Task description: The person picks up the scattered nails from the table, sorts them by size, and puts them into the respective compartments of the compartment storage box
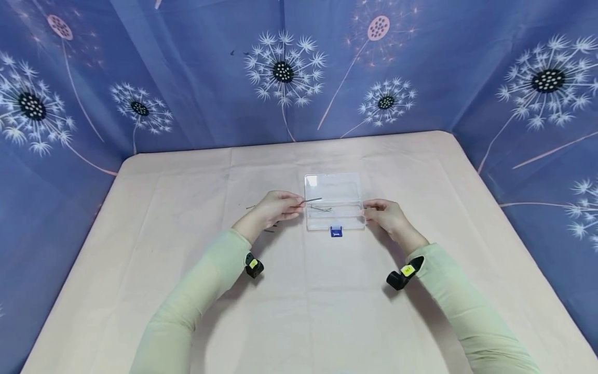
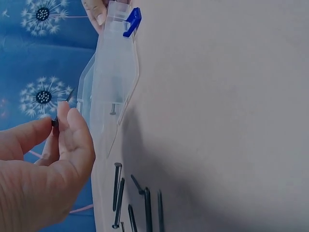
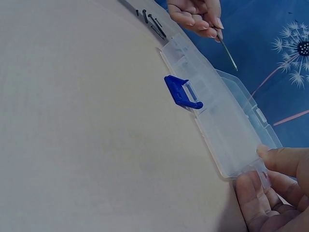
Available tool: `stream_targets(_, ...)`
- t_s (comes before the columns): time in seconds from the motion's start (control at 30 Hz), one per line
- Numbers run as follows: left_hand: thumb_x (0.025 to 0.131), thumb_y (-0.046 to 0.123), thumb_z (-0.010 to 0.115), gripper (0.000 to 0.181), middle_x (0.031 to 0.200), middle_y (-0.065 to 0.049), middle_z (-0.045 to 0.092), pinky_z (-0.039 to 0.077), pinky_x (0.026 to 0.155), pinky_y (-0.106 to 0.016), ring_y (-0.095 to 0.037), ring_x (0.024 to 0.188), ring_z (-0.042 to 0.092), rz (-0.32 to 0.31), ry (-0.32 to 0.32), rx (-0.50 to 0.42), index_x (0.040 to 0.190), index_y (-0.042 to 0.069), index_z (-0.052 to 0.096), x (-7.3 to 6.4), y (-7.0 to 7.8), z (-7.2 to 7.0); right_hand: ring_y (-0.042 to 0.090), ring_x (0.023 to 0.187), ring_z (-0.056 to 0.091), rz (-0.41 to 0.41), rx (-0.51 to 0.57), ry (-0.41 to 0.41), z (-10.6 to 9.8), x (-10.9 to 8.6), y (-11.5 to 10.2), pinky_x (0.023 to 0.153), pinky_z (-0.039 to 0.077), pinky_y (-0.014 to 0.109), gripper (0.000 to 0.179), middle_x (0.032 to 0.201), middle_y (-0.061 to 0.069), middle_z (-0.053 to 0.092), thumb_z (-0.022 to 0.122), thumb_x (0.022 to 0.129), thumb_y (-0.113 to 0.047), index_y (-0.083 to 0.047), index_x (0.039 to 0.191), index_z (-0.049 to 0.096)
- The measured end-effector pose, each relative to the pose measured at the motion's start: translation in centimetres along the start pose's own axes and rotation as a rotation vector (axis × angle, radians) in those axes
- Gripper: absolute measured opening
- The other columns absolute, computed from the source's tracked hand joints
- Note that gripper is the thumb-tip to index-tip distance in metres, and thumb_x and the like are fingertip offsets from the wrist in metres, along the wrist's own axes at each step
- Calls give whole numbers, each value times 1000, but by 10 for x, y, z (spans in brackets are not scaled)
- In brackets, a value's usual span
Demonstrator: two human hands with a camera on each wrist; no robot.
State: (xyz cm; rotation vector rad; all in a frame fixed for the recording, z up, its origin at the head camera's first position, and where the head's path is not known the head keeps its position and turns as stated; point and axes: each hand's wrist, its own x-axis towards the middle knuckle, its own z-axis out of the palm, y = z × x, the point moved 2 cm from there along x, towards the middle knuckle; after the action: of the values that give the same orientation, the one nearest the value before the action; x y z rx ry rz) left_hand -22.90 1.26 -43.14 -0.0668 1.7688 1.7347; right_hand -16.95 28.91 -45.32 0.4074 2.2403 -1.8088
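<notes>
With the left hand (image 1: 275, 209)'s grip pinching a nail (image 1: 314, 200) over the clear box (image 1: 320, 225)'s left side, best lower it flat while the right hand (image 1: 389, 215), clamped on the right end, steadies.

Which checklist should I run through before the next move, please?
1. Lid open: ok.
2. Right hand gripping the box's right end: ok.
3. Left hand pinching a nail: ok.
4. Held nail inside the box: not ok; it is in the air.
5. Loose nails off the table: not ok; several lie near the box's left end.
6. Nails inside countable: cannot tell; they overlap.
</notes>
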Motion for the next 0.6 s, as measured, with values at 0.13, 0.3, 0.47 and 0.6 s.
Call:
stream_targets(0.13,95,4,53,28,95,-12,68,57,73,-19,-8,71,65,-10,-22,45,120,-10,56,2,2,6,-2,69,57,0,-8,4,0,-1,0,68,52,12,43,81,-10,58,58,89,-3,14,128,48)
stream_targets(0.3,95,6,55,27,94,-11,68,57,71,-19,-8,69,63,-16,-34,83,117,-9,59,7,4,16,-3,68,56,-8,-8,12,-1,-2,-1,67,52,11,43,80,-8,58,58,89,-1,16,127,47)
stream_targets(0.47,94,7,56,25,88,-7,67,56,68,-18,-9,70,63,-10,-36,141,114,-7,61,12,7,25,-2,68,56,0,-19,19,0,-1,0,67,52,12,43,83,-7,58,59,89,-1,14,127,48)
stream_targets(0.6,94,7,56,24,81,-4,66,54,63,-15,-8,67,61,-19,-32,171,112,-7,62,15,7,30,-1,69,57,8,-33,22,1,-1,-1,67,53,12,42,85,-6,59,59,89,-2,13,127,50)
